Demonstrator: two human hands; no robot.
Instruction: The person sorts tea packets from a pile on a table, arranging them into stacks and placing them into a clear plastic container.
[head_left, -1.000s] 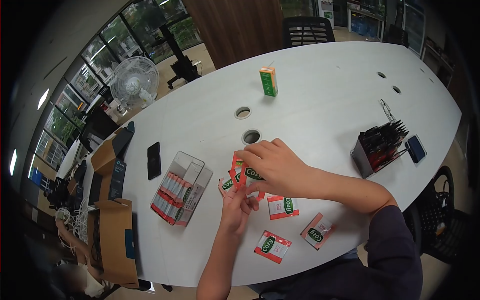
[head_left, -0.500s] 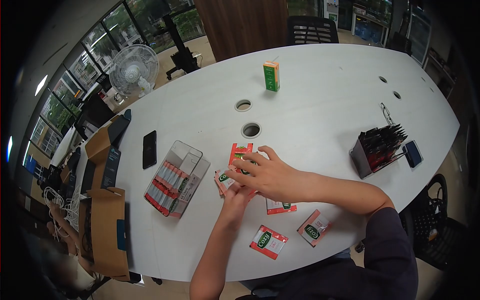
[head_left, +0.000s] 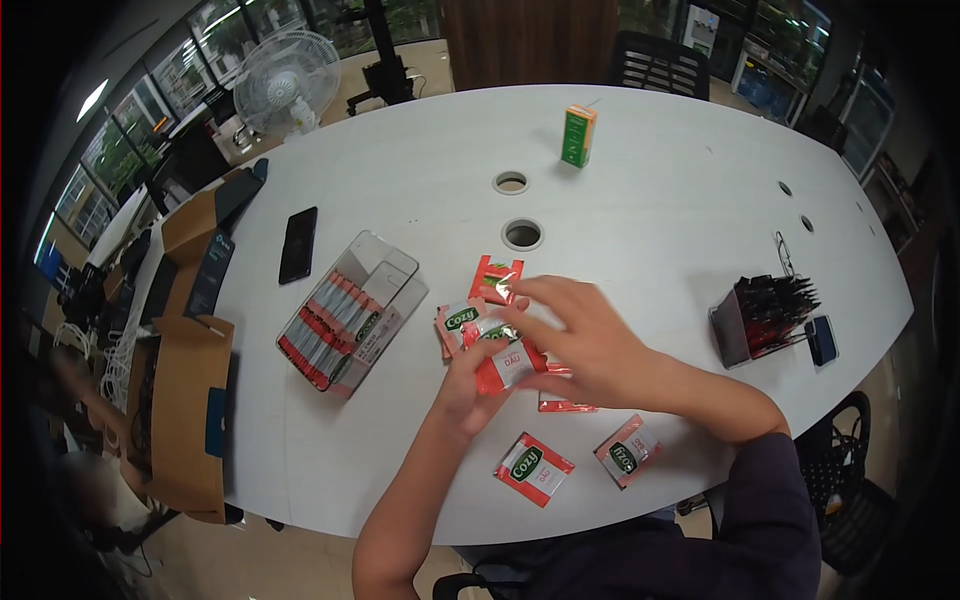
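My left hand (head_left: 468, 398) is closed on a red and white Cozy tea sachet (head_left: 512, 366), its thumb lying across the front. Over the upper right side of that sachet reaches my right hand (head_left: 592, 335), fingers spread and fingertips close to or touching it. Whether more sachets lie behind the held one is hidden. Just beyond my left hand rests another Cozy sachet (head_left: 461, 317), and a red sachet (head_left: 497, 272) lies farther back. Partly covered by my right hand is a sachet (head_left: 567, 404). Nearer me lie two more, a left sachet (head_left: 534, 468) and a right sachet (head_left: 627, 452).
A clear plastic box (head_left: 400, 262) holds rows of sachets on the left, beside a black phone (head_left: 298, 245). Open cardboard boxes (head_left: 190, 420) line the left edge, with another person beyond. A holder of black packets (head_left: 733, 330) stands right; a green carton (head_left: 578, 137) stands far back.
The sachet in my left hand now shows its printed front. My right hand has drawn back to the right, off my left hand. The camera view has shifted slightly.
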